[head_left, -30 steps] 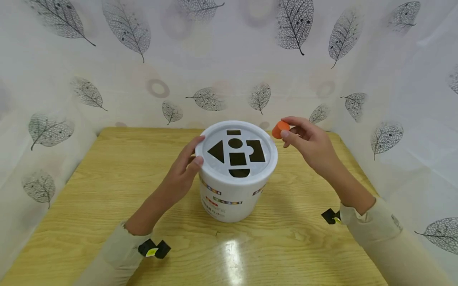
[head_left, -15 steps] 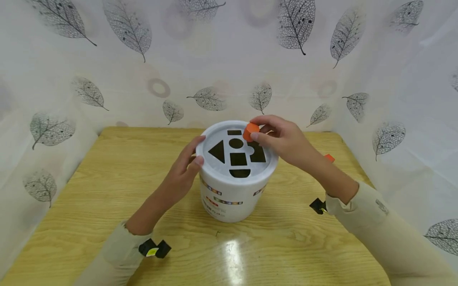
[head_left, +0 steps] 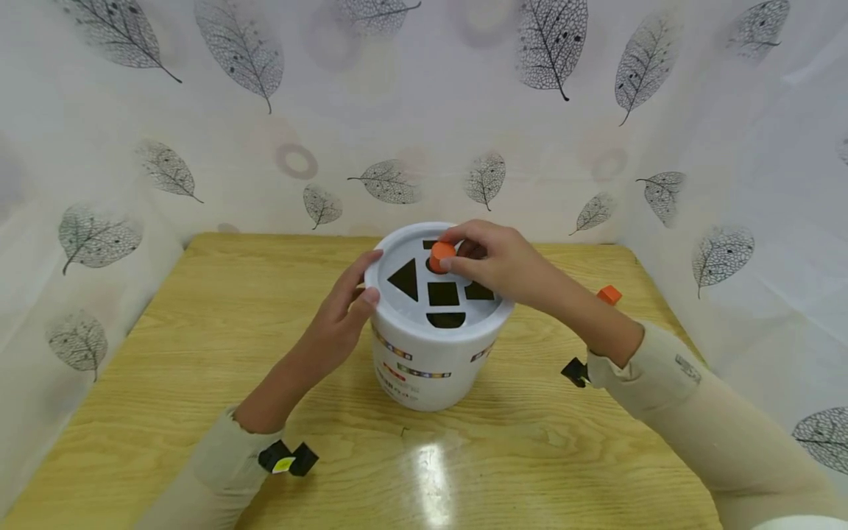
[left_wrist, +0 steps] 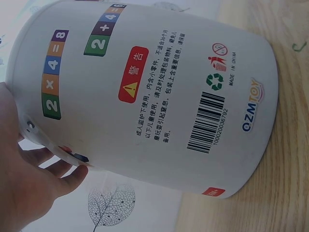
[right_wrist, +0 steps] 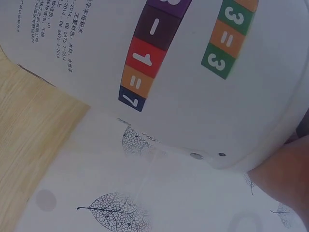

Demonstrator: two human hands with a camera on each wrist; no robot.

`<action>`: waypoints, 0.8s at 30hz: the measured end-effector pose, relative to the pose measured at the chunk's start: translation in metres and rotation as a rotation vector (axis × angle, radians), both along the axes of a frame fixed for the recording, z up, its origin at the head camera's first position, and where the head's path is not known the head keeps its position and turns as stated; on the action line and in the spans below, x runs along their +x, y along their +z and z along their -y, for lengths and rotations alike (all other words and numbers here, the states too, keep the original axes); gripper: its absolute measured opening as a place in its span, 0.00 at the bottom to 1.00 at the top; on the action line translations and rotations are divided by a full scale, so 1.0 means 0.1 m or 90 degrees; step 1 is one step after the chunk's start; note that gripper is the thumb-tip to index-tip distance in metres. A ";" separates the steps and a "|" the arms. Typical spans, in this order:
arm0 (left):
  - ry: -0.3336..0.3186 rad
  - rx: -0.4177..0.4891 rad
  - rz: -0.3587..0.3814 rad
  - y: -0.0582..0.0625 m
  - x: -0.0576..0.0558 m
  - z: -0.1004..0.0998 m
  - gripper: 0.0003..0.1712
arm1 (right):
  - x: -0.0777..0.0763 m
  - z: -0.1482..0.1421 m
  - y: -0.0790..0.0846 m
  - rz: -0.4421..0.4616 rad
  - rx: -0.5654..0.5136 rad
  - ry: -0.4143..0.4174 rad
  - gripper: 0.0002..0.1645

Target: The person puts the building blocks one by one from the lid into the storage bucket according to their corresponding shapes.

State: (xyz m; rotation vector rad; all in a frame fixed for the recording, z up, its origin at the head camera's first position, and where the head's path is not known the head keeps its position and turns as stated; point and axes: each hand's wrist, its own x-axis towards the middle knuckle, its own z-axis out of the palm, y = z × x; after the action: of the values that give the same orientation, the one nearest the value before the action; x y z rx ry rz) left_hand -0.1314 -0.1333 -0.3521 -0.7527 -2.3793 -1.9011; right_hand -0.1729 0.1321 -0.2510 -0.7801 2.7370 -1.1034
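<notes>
A white toy bucket (head_left: 430, 379) stands upright on the wooden table, its lid (head_left: 400, 312) cut with differently shaped holes. My left hand (head_left: 341, 309) holds the bucket by its left rim, thumb and fingers spread around the edge. The left wrist view shows its fingers (left_wrist: 72, 179) against the side just below the rim. Between thumb and fingertips, my right hand (head_left: 500, 258) pinches an orange cylinder block (head_left: 442, 256) over the round hole, which it partly covers. Whether the block has entered the hole I cannot tell. Only part of the right hand (right_wrist: 285, 179) appears in the right wrist view.
An orange block (head_left: 609, 295) lies on the table (head_left: 218, 331) at the right, just beyond the right forearm. Leaf-patterned white sheeting (head_left: 252, 184) encloses the back and both sides of the table.
My right hand has moved left with the orange cylinder block, from beside the bucket to above the round hole. The orange block on the table has come into view. My left hand stays put.
</notes>
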 end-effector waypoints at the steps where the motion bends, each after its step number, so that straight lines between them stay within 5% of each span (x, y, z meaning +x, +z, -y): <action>1: 0.000 -0.001 0.000 0.00 0.00 0.00 0.32 | 0.00 0.01 0.00 -0.002 0.010 0.000 0.23; 11: 0.006 -0.010 0.001 0.02 0.01 0.00 0.32 | 0.00 -0.03 -0.02 -0.019 0.008 -0.012 0.22; 24: 0.005 -0.008 0.002 0.01 0.01 0.00 0.32 | 0.07 -0.71 -0.04 -0.053 -0.083 -0.157 0.25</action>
State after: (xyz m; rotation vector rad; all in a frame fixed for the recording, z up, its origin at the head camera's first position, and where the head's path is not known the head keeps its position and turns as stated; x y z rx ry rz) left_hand -0.1301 -0.1333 -0.3513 -0.7411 -2.3948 -1.8865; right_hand -0.1658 0.2031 -0.2554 -0.5223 2.9163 -1.3361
